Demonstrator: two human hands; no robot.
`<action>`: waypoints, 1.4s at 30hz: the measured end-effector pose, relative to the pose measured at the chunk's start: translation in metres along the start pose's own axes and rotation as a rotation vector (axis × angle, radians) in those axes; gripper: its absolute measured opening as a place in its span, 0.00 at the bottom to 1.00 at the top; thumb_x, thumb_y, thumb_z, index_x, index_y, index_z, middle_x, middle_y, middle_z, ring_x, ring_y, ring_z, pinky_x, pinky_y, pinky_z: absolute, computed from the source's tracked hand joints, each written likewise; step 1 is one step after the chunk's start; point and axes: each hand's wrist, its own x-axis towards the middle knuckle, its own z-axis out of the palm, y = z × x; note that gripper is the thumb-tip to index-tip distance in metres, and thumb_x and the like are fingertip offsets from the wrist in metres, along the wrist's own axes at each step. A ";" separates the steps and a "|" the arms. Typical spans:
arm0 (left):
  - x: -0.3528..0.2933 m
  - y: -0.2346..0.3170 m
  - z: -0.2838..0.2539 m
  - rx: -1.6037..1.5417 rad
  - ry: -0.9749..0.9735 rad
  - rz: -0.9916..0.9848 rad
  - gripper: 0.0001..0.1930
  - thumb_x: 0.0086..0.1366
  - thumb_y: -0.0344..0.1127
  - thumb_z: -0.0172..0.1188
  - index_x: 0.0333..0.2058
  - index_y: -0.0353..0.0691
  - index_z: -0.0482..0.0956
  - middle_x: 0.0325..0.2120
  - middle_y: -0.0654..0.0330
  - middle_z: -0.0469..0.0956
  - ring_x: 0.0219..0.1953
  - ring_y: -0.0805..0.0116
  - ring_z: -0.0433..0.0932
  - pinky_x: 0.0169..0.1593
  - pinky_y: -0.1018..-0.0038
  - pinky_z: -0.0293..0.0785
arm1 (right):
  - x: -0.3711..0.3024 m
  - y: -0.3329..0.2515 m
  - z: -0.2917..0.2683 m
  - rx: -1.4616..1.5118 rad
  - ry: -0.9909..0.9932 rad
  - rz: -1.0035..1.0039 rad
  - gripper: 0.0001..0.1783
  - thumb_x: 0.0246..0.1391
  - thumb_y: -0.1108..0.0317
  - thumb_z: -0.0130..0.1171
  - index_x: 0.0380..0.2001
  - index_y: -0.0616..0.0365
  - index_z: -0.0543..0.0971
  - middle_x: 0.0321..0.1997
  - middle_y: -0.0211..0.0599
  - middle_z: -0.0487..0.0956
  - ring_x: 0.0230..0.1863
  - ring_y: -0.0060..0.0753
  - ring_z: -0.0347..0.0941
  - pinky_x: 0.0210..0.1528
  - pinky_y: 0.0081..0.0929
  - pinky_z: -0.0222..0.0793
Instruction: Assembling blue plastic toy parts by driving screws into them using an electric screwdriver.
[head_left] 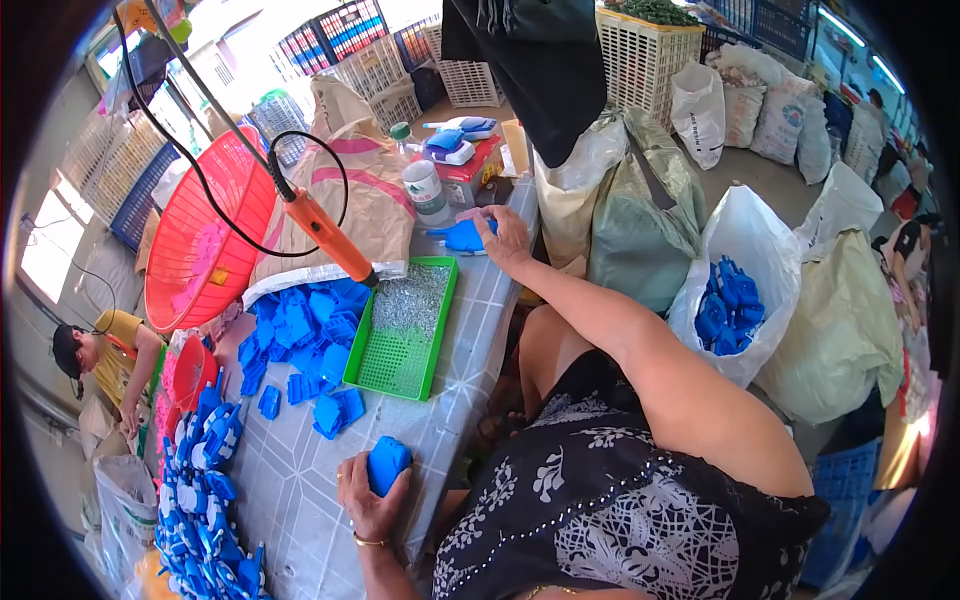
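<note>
**Dark lettering at upper right**

A white sack point(699, 92) bears a line of dark capital letters point(693, 126). Coloured print on a sack point(779, 130) farther right and the bottle's label point(423, 187) are too small to read.

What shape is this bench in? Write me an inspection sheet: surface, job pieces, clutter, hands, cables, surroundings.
Surface: grey table patterned with pale lines.
Job pieces: loose blue parts heaped beside a green tray of small metal pieces; blue-and-white pieces massed along the left edge.
Clutter: striped sack and red box at the far end.
Hands: left hand holds a blue piece; right hand touches another blue piece, grip unclear.
Cables: black cord looping by an orange power driver over the table; no damage discernible.
Surroundings: white sack holding blue pieces at right, stacked crates behind, co-worker in yellow at left.
</note>
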 end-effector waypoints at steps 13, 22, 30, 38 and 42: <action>0.000 0.001 -0.002 0.000 -0.020 -0.030 0.33 0.45 0.48 0.78 0.46 0.32 0.80 0.40 0.46 0.78 0.44 0.44 0.77 0.49 0.55 0.74 | 0.002 -0.004 -0.004 -0.050 0.018 -0.073 0.19 0.63 0.49 0.59 0.42 0.54 0.81 0.46 0.45 0.82 0.51 0.51 0.78 0.57 0.44 0.71; -0.003 0.001 -0.003 0.008 0.013 0.005 0.33 0.46 0.49 0.78 0.45 0.32 0.80 0.38 0.47 0.79 0.42 0.45 0.77 0.47 0.54 0.74 | -0.004 -0.011 -0.007 -0.049 -0.002 -0.057 0.19 0.62 0.49 0.60 0.42 0.54 0.81 0.46 0.44 0.82 0.53 0.50 0.77 0.59 0.44 0.69; -0.003 -0.001 -0.002 0.004 0.007 0.021 0.32 0.46 0.48 0.78 0.45 0.32 0.80 0.39 0.47 0.78 0.42 0.44 0.77 0.47 0.54 0.73 | -0.002 -0.013 -0.008 -0.111 -0.040 -0.039 0.20 0.62 0.49 0.59 0.45 0.52 0.81 0.50 0.44 0.82 0.56 0.51 0.76 0.61 0.47 0.67; -0.004 -0.001 -0.002 0.001 -0.013 -0.004 0.33 0.46 0.48 0.78 0.46 0.31 0.80 0.39 0.46 0.78 0.43 0.44 0.77 0.48 0.54 0.73 | -0.004 -0.013 -0.009 -0.140 -0.106 0.012 0.21 0.61 0.47 0.59 0.48 0.50 0.80 0.53 0.43 0.80 0.59 0.51 0.73 0.63 0.49 0.64; -0.004 -0.001 -0.002 0.011 -0.008 -0.002 0.32 0.46 0.48 0.78 0.45 0.31 0.80 0.39 0.46 0.78 0.43 0.44 0.77 0.48 0.54 0.73 | -0.004 -0.013 -0.007 -0.124 -0.118 0.012 0.21 0.61 0.47 0.59 0.48 0.49 0.80 0.53 0.43 0.80 0.60 0.51 0.73 0.63 0.50 0.63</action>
